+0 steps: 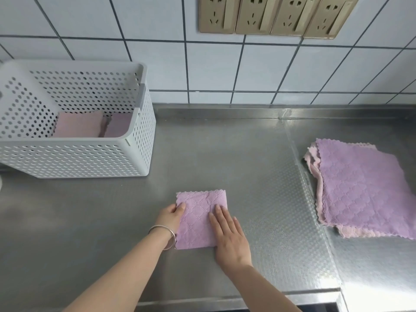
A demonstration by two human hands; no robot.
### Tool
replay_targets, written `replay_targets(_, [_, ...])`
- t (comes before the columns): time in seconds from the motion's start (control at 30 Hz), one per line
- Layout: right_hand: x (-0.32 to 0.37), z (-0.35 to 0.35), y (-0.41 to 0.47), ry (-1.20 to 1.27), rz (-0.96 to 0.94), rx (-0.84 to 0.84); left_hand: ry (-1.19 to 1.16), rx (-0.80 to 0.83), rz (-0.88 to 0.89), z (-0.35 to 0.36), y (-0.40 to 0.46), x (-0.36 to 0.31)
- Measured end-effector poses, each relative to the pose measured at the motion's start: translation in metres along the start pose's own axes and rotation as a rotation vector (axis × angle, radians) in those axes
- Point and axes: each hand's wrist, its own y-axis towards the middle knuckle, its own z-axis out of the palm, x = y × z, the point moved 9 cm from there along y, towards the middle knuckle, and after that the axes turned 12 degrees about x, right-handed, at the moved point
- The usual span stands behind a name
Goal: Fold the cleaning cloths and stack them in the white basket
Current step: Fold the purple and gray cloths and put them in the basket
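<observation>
A folded purple cleaning cloth (198, 212) lies on the steel counter in front of me. My left hand (170, 217) grips its left edge, thumb on top of the fabric. My right hand (227, 233) lies flat on the cloth's right side, fingers straight and pressing down. The white perforated basket (90, 158) stands at the back left and holds two folded pinkish cloths (78, 126) side by side on its bottom. A pile of unfolded purple and pink cloths (364, 190) lies at the right.
The steel counter (225, 154) runs to a tiled wall with a row of sockets (270, 16). Its front edge passes just below my forearms. A bracelet sits on my left wrist.
</observation>
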Motion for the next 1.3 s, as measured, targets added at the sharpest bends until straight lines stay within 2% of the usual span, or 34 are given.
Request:
replay_targets(0.17, [-0.002,0.004,0.001,-0.031,-0.002,-0.055,-0.038,0.003,0.022,-0.003,0.000,0.005])
replay_targets(0.53, [0.003,0.004,0.000,-0.084,-0.057,-0.097,0.106,-0.079,0.022,-0.014,0.011,0.011])
replay_targets(0.9, [0.006,0.007,-0.001,-0.135,-0.088,-0.102,0.070,0.027,0.006,-0.021,0.020,0.015])
replay_targets(1.17, [0.001,0.009,-0.002,-0.161,-0.071,-0.029,0.061,-0.026,0.025,-0.022,0.017,0.020])
replay_targets(1.3, [0.002,0.008,-0.002,-0.148,-0.059,0.022,0.201,-0.103,0.040,-0.025,0.007,0.006])
